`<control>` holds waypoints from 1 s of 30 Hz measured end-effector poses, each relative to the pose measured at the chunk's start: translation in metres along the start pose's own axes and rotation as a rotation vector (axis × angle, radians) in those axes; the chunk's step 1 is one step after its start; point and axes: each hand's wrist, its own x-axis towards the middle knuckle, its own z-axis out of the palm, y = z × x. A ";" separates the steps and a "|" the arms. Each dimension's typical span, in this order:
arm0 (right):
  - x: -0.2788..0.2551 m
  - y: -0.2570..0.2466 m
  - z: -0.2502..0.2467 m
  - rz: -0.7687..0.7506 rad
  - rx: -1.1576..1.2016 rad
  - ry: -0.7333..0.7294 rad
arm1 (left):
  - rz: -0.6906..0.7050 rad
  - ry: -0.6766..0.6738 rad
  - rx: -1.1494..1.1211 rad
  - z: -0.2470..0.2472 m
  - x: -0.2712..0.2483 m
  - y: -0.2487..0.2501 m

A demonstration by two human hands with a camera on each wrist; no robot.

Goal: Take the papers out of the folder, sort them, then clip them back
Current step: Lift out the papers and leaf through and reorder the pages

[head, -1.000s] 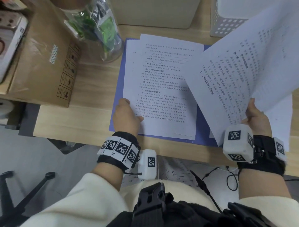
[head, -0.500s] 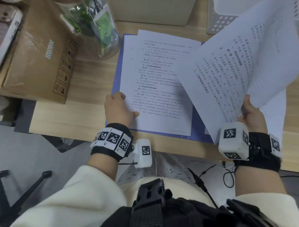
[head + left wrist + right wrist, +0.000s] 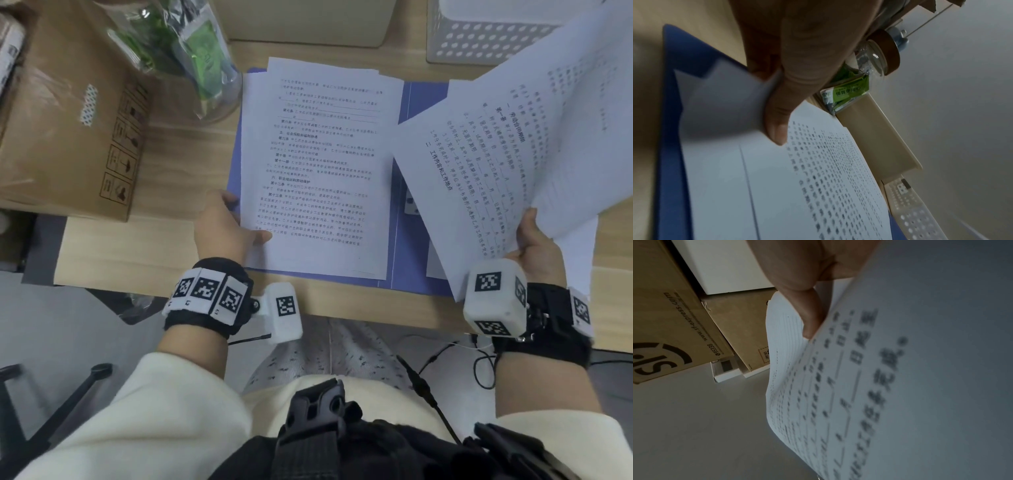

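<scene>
A blue folder (image 3: 402, 246) lies open on the wooden desk (image 3: 102, 253). A stack of printed papers (image 3: 322, 164) rests on its left half. My left hand (image 3: 226, 229) pinches the stack's lower left edge, thumb on top; the left wrist view shows the thumb (image 3: 777, 123) over the lifted paper corner (image 3: 725, 104) above the blue folder (image 3: 670, 146). My right hand (image 3: 537, 246) grips several printed sheets (image 3: 534, 137) raised and tilted above the folder's right half. In the right wrist view a finger (image 3: 809, 318) lies behind those sheets (image 3: 900, 386). A metal clip (image 3: 411, 205) shows on the folder near the spine.
A cardboard box (image 3: 68, 113) stands at the left. A glass jar (image 3: 191, 58) with green packets sits next to the folder's top left corner. A white perforated basket (image 3: 479, 37) and a beige box (image 3: 308, 20) stand at the back. The desk's front edge (image 3: 342, 305) is near my wrists.
The left hand has slid slightly up the stack's left edge and taken hold of it. The right hand still holds its raised sheets, hardly moved.
</scene>
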 end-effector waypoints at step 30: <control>0.003 -0.001 0.057 -0.349 -0.013 -0.237 | -0.040 -0.356 -0.311 -0.018 0.010 0.020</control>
